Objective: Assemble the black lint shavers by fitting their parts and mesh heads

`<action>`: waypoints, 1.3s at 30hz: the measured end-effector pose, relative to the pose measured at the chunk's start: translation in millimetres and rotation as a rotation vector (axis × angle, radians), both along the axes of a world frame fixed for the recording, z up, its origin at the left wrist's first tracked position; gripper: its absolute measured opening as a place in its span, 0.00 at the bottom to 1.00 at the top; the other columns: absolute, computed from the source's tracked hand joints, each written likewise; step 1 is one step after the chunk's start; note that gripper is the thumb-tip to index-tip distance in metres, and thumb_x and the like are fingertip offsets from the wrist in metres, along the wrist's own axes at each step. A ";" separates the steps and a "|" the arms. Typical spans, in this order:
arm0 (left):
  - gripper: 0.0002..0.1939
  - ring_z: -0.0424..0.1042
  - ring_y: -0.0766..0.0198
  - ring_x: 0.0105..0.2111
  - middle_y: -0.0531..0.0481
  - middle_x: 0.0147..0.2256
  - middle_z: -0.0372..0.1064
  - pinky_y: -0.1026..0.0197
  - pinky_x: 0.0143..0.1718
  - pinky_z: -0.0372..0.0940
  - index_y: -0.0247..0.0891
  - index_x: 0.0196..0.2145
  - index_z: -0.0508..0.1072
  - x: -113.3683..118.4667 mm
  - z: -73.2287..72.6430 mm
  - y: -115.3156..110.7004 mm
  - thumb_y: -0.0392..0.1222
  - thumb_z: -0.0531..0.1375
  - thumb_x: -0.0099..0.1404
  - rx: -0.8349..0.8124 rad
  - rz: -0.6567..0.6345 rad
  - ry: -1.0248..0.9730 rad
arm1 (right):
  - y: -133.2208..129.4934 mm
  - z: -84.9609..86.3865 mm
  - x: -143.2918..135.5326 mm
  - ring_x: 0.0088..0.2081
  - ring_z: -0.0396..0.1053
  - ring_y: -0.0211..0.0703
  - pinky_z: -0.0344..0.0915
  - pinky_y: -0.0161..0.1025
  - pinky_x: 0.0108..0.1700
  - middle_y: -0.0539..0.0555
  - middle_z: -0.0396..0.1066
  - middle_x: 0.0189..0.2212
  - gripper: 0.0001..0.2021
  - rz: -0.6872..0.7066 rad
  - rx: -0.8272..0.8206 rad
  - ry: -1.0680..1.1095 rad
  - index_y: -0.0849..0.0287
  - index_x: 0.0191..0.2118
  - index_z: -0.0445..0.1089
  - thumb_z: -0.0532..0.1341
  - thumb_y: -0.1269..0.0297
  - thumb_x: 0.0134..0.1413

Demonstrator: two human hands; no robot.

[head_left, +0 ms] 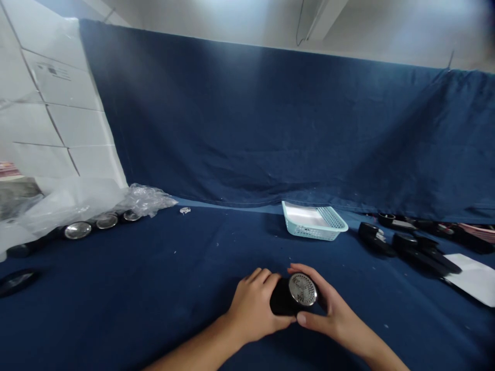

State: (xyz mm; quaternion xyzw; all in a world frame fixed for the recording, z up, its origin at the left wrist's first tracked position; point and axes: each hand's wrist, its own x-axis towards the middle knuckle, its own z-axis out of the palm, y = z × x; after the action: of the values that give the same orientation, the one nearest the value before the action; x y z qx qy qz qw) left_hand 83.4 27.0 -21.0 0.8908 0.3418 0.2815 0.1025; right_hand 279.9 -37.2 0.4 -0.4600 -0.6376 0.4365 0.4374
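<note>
A black fabric shaver (282, 298) with a round, perforated metal head (303, 289) is held low in the middle of the head view. My left hand (256, 306) is wrapped around its body from the left. From the right, my right hand (329, 304) curves about the head end, thumb below and fingers above. The metal face points up toward the camera. My palms hide part of the shaver's body.
A light blue basket (313, 233) with white sheets stands behind my hands. Similar round metal heads (78, 230) lie at left beside clear plastic wrap (149, 198). Black parts (375, 238) and a white sheet (474, 278) lie at right. A blue cloth (251, 118) hangs behind.
</note>
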 end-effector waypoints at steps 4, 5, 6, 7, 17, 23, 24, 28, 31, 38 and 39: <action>0.32 0.69 0.51 0.40 0.47 0.39 0.70 0.51 0.40 0.68 0.40 0.47 0.69 -0.4 -0.1 0.2 0.56 0.68 0.46 -0.002 0.002 0.009 | 3.0 -4.6 2.2 0.61 0.56 0.54 0.51 0.50 0.63 0.56 0.57 0.61 0.35 -0.011 0.024 -0.024 0.48 0.59 0.55 0.69 0.59 0.46; 0.32 0.69 0.51 0.40 0.47 0.39 0.70 0.51 0.40 0.68 0.41 0.47 0.69 -0.4 -0.2 0.2 0.56 0.68 0.46 -0.003 0.002 0.009 | 3.3 -4.6 2.7 0.61 0.56 0.54 0.51 0.50 0.63 0.56 0.57 0.61 0.35 -0.014 0.028 -0.023 0.48 0.59 0.55 0.70 0.59 0.46; 0.32 0.69 0.51 0.40 0.47 0.40 0.70 0.51 0.40 0.68 0.41 0.46 0.69 -0.3 -0.3 0.3 0.56 0.68 0.45 -0.004 0.004 0.008 | 3.3 -4.0 3.1 0.61 0.56 0.54 0.52 0.49 0.63 0.56 0.58 0.60 0.35 -0.015 0.027 -0.023 0.48 0.59 0.55 0.70 0.59 0.46; 0.32 0.70 0.51 0.40 0.47 0.40 0.70 0.51 0.40 0.68 0.41 0.46 0.69 -0.3 -0.4 0.4 0.56 0.69 0.45 -0.004 0.005 0.008 | 3.1 -2.9 3.6 0.60 0.57 0.54 0.52 0.49 0.62 0.56 0.58 0.60 0.35 -0.013 0.023 -0.021 0.48 0.59 0.55 0.69 0.59 0.46; 0.36 0.70 0.50 0.43 0.47 0.43 0.71 0.50 0.42 0.69 0.41 0.48 0.69 -0.5 -0.7 -0.1 0.55 0.71 0.41 -0.003 0.009 -0.044 | 6.3 3.3 17.9 0.60 0.58 0.55 0.56 0.51 0.60 0.60 0.50 0.63 0.46 0.065 -0.025 0.090 0.46 0.64 0.46 0.71 0.53 0.42; 0.36 0.70 0.50 0.42 0.48 0.42 0.71 0.49 0.42 0.69 0.40 0.47 0.70 -0.3 1.4 -0.9 0.53 0.72 0.40 -0.023 0.013 -0.055 | 9.8 3.9 38.1 0.59 0.60 0.56 0.58 0.55 0.58 0.60 0.53 0.62 0.43 0.025 -0.023 0.056 0.45 0.64 0.47 0.69 0.53 0.45; 0.36 0.70 0.50 0.42 0.48 0.42 0.71 0.48 0.42 0.69 0.40 0.47 0.69 -0.2 1.5 -1.1 0.53 0.72 0.40 -0.023 0.013 -0.057 | 10.2 4.4 41.7 0.58 0.60 0.56 0.58 0.55 0.58 0.60 0.53 0.62 0.42 0.018 -0.024 0.055 0.44 0.64 0.47 0.69 0.53 0.46; 0.36 0.70 0.50 0.43 0.48 0.42 0.71 0.47 0.42 0.69 0.41 0.48 0.69 0.0 0.6 -1.7 0.54 0.71 0.42 -0.019 0.015 -0.066 | 11.7 5.7 51.5 0.58 0.61 0.57 0.58 0.57 0.58 0.60 0.56 0.61 0.40 0.004 -0.032 0.051 0.46 0.63 0.50 0.69 0.54 0.46; 0.36 0.70 0.50 0.42 0.48 0.42 0.71 0.48 0.42 0.69 0.40 0.48 0.69 0.0 0.2 -1.5 0.54 0.71 0.42 -0.020 0.017 -0.061 | 12.9 3.2 52.8 0.57 0.62 0.56 0.58 0.56 0.58 0.59 0.60 0.60 0.36 0.012 -0.044 0.033 0.47 0.61 0.56 0.68 0.56 0.47; 0.36 0.70 0.50 0.42 0.47 0.41 0.71 0.48 0.41 0.69 0.40 0.47 0.70 -0.6 1.7 -0.9 0.54 0.71 0.42 -0.027 0.012 -0.051 | 15.6 -3.6 48.8 0.52 0.67 0.54 0.62 0.54 0.57 0.57 0.70 0.51 0.24 0.007 -0.044 0.013 0.51 0.52 0.69 0.68 0.58 0.48; 0.36 0.70 0.50 0.42 0.47 0.41 0.71 0.48 0.41 0.69 0.40 0.48 0.70 -0.6 1.7 -0.8 0.54 0.71 0.42 -0.029 0.013 -0.052 | 15.8 -2.9 48.3 0.51 0.68 0.53 0.63 0.53 0.56 0.57 0.71 0.50 0.22 -0.012 -0.041 0.014 0.51 0.51 0.70 0.68 0.58 0.49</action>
State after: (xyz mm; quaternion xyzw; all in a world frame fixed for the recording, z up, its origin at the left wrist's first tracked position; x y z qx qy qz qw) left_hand 82.8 26.2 -19.4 0.8794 0.3488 0.3001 0.1225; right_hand 328.1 -21.4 -2.4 -0.4697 -0.6226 0.4502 0.4349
